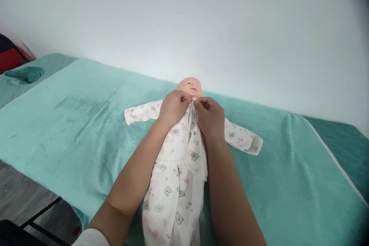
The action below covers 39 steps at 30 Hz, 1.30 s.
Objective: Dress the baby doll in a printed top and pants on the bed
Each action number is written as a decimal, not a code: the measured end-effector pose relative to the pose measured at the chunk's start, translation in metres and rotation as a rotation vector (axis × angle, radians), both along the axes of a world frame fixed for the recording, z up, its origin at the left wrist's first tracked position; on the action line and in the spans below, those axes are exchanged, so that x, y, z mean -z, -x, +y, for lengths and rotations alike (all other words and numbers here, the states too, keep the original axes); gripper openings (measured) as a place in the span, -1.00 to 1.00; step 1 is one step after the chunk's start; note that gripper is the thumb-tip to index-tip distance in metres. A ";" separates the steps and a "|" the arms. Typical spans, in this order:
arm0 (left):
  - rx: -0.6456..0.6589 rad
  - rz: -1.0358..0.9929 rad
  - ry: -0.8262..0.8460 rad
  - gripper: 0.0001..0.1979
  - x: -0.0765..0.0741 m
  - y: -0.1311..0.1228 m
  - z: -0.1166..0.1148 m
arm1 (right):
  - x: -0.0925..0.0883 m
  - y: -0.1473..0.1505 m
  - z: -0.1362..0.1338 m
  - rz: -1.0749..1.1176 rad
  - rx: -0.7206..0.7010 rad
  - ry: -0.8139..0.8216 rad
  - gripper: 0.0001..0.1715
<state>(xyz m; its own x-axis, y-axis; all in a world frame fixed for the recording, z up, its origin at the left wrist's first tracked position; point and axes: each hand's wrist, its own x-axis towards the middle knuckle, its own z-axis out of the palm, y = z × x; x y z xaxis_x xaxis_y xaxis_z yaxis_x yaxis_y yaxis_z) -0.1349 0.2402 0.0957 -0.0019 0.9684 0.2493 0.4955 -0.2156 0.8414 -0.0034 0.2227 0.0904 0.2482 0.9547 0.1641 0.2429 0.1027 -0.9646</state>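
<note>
A baby doll lies on its back on a teal towel, dressed in a white romper printed with small green animals, its sleeves spread out to both sides. My left hand pinches the left edge of the romper's collar just under the doll's chin. Directly opposite, my right hand pinches the right edge of the collar. Both hands have their fingers closed on the fabric and nearly touch each other. My forearms run along either side of the doll's body.
The towel covers a table standing against a white wall. A folded dark green cloth lies at the far left, with a red and black object behind it. Wooden floor and a black frame show at lower left.
</note>
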 end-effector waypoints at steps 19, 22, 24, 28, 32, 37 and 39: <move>0.081 -0.227 0.086 -0.84 -0.003 0.005 0.000 | -0.001 -0.005 -0.004 -0.106 -0.123 -0.070 -0.84; 0.082 -0.238 0.102 -0.86 -0.002 0.005 0.000 | 0.000 -0.007 -0.004 -0.128 -0.170 -0.110 -0.87; 0.072 -0.246 0.110 -0.89 -0.002 0.004 0.001 | 0.001 -0.009 -0.003 -0.114 -0.206 -0.135 -0.88; 0.054 -0.261 0.125 -0.91 -0.001 0.004 0.003 | 0.004 -0.012 -0.001 -0.068 -0.242 -0.132 -0.89; 0.053 -0.304 0.135 -0.87 0.000 0.005 0.005 | 0.005 -0.012 0.001 -0.038 -0.230 -0.105 -0.90; 0.074 -0.259 0.123 -0.86 0.000 0.005 0.004 | 0.006 -0.013 0.002 -0.027 -0.213 -0.096 -0.82; 0.074 -0.202 0.118 -0.84 -0.002 0.005 0.003 | 0.007 -0.014 0.003 -0.016 -0.195 -0.089 -0.74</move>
